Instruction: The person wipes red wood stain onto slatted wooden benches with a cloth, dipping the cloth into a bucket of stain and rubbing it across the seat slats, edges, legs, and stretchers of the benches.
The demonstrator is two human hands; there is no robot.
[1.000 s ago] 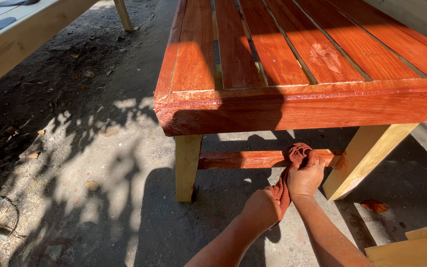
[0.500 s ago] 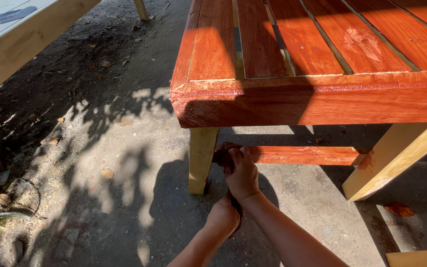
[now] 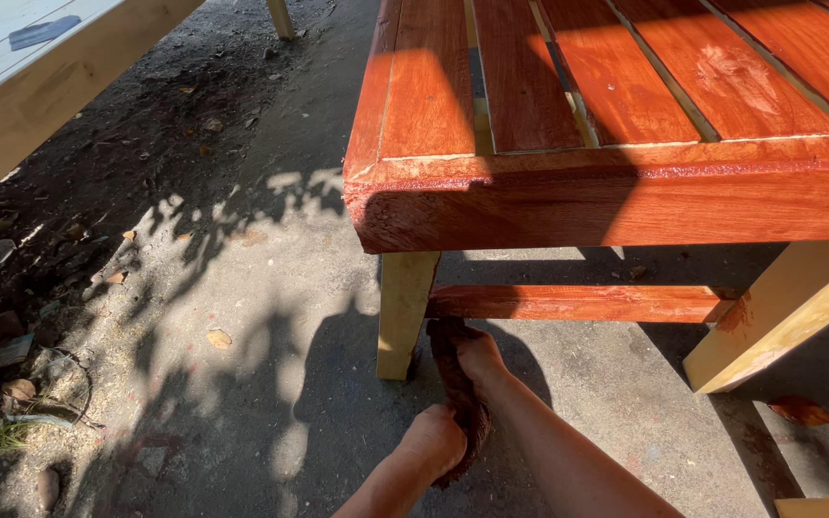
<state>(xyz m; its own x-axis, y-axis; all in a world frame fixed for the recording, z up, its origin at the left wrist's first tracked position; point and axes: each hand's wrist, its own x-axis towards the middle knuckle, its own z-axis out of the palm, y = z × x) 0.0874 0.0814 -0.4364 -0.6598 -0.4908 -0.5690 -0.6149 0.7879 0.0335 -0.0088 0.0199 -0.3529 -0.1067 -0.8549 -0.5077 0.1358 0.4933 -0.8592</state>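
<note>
Two bare forearms reach forward from the bottom edge of the head view, under the red-stained slatted table. The right hand stretches furthest, knuckles up, pressing a dark stained rag against the underside of the left end of the red crossbar, just beside the pale unstained leg. The left hand sits lower and nearer, fist clenched around the rag's trailing end. The rag runs between both hands, in shadow above the concrete ground. Another pale leg slants at right.
</note>
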